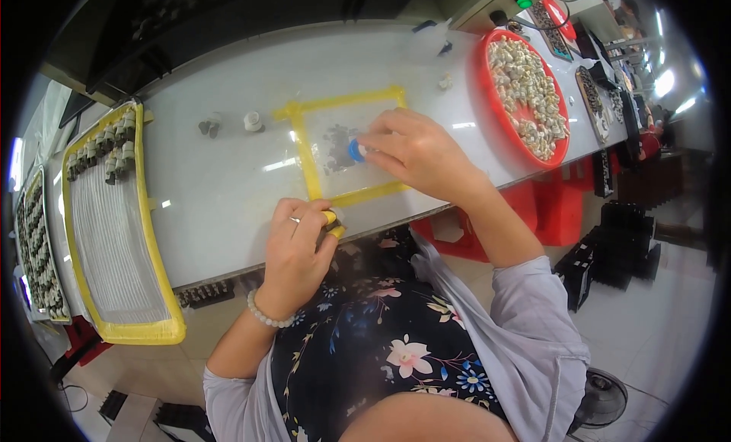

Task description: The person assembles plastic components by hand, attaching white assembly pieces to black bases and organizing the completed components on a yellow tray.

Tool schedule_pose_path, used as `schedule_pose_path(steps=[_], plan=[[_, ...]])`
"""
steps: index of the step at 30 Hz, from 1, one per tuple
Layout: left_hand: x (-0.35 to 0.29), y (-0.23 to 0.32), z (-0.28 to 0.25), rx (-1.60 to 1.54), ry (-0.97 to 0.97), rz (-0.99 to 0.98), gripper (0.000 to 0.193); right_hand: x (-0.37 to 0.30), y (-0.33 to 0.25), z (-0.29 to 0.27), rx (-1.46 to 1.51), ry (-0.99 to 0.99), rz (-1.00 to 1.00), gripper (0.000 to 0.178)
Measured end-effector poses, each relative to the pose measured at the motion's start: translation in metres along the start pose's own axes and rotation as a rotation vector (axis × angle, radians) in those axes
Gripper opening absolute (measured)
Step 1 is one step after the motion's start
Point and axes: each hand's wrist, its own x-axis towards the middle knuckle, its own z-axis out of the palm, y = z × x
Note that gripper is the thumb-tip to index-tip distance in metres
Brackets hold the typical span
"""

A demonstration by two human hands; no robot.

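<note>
Near the table's front edge my left hand [298,240] is closed in a pinch, with yellow covers on thumb and fingertip. Between them is a small greyish piece [338,218], partly hidden by the fingers. My right hand [419,154] pinches a small blue round piece [355,150] with something pale beside it; the fingers hide its kind. That blue piece is over a dark grey smudged patch [339,140] inside a rectangle of yellow tape [306,159] on the white table [228,179].
Beyond the tape stand a small white cylindrical piece [253,121] and dark-and-white pieces [209,125]. At left, a yellow-edged tray [114,236] bears several small cylinders. A red oval tray [487,80] of whitish pieces lies at right, above red stools [554,206]. A fan [601,400] stands behind.
</note>
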Motion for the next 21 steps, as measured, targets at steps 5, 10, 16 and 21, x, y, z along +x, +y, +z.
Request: schedule_pose_path(steps=[5, 10, 16, 21], plan=[[0.0, 0.002, -0.006, 0.046, -0.037, -0.003, 0.021, 0.003, 0.0, -0.002, -0.086, -0.089, -0.003, 0.011], [0.001, 0.008, -0.009, 0.016, -0.125, -0.093, 0.024, 0.008, -0.003, -0.005, -0.21, -0.184, -0.034, 0.01], [0.003, 0.011, -0.006, -0.068, -0.091, -0.114, 0.036, 0.005, -0.001, -0.001, -0.157, -0.117, -0.035, 0.012], [0.0, 0.004, 0.009, -0.184, 0.017, -0.07, 0.031, -0.005, -0.004, 0.0, 0.124, 0.02, 0.154, 0.018]])
